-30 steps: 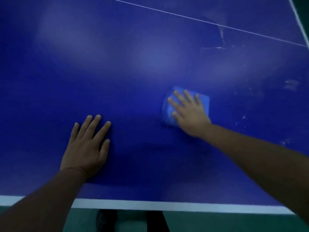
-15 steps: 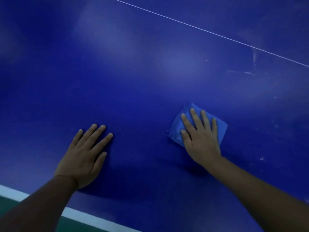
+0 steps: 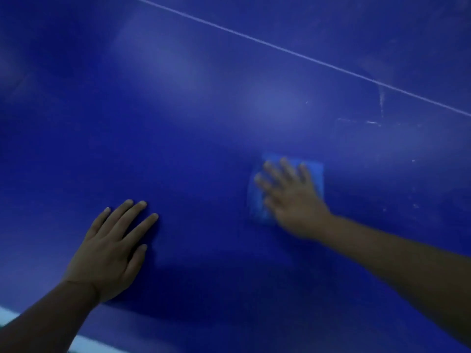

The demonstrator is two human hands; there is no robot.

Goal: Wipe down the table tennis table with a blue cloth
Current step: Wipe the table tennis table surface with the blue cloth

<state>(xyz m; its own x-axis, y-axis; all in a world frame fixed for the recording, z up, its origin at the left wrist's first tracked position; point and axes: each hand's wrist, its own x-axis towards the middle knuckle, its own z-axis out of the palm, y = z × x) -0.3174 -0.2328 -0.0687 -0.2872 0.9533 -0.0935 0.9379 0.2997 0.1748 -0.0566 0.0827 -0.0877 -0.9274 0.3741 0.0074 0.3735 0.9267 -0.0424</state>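
Observation:
The dark blue table tennis table (image 3: 204, 123) fills the head view. A folded light blue cloth (image 3: 316, 171) lies flat on it right of centre. My right hand (image 3: 293, 197) presses on the cloth with straight, spread fingers and looks motion-blurred; most of the cloth is under it. My left hand (image 3: 112, 248) rests flat on the bare table surface at lower left, fingers straight, holding nothing.
A thin white centre line (image 3: 280, 49) runs diagonally across the top. White scuffs and specks (image 3: 381, 103) mark the surface at right. The table's white edge stripe (image 3: 84, 345) shows at the bottom left.
My right hand has slid the cloth a little away and to the left over the table. The left hand has stayed planted. The view has shifted slightly.

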